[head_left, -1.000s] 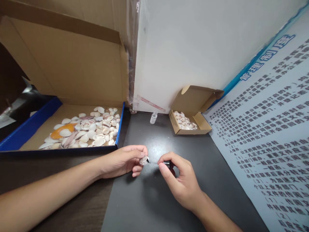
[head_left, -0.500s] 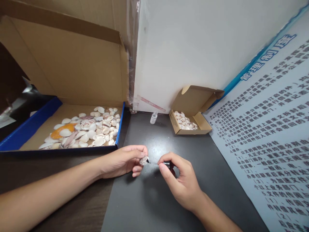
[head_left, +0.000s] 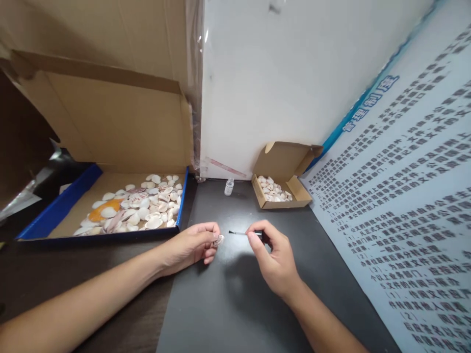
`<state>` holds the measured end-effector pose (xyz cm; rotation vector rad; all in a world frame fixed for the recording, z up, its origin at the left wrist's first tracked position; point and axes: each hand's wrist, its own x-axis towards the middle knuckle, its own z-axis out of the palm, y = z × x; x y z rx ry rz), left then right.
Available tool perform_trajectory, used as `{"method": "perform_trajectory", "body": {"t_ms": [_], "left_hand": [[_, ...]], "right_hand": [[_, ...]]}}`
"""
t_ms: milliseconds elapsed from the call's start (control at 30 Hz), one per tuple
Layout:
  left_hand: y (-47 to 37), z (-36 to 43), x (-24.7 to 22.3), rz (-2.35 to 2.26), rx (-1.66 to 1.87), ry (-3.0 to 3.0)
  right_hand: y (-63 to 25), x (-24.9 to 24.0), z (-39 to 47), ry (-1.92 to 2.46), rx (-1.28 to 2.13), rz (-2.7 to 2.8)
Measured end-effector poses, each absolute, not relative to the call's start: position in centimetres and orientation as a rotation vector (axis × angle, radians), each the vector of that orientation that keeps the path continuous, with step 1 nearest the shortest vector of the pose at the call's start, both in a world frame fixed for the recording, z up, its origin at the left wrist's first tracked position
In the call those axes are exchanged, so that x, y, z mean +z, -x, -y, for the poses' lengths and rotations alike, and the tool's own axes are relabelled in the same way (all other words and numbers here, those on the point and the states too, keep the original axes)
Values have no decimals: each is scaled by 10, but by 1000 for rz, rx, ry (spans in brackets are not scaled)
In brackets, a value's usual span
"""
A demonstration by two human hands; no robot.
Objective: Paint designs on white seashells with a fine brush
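Observation:
Between its thumb and fingers, my left hand [head_left: 196, 248] pinches a small speckled shell [head_left: 219, 240]. My right hand [head_left: 273, 260] is closed on the black cap of a small brush [head_left: 238, 233], whose thin stem and dark tip point left toward the shell. A narrow gap separates the brush tip from the shell. Both hands are above the dark grey mat [head_left: 206, 314]. Beyond them a small clear bottle [head_left: 229, 187] with a whitish label stands upright near the white panel.
At the left lies an open blue-edged cardboard box [head_left: 83, 196] holding many shells. A smaller open carton [head_left: 265, 200] of shells sits at the back right. A white panel [head_left: 257, 98] rises behind, and a printed sheet [head_left: 368, 196] slants along the right.
The brush tip has come away from the shell, leaving a gap. The shell has turned in my left hand. The camera view has shifted slightly.

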<state>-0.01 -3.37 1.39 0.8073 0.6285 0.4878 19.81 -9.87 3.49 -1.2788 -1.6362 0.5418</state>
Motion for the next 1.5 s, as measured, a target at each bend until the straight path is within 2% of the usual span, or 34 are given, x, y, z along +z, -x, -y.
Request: {"method": "perform_trajectory", "body": {"t_ms": [267, 467, 1500], "left_hand": [[-6, 41, 15, -687, 629, -743], [-1, 39, 8, -620, 594, -786], [1, 41, 9, -586, 567, -848]], "right_hand": [[-216, 74, 20, 1367, 354, 1723], [-206, 70, -40, 1464, 269, 1793], [-203, 48, -69, 1652, 306, 1904]]}}
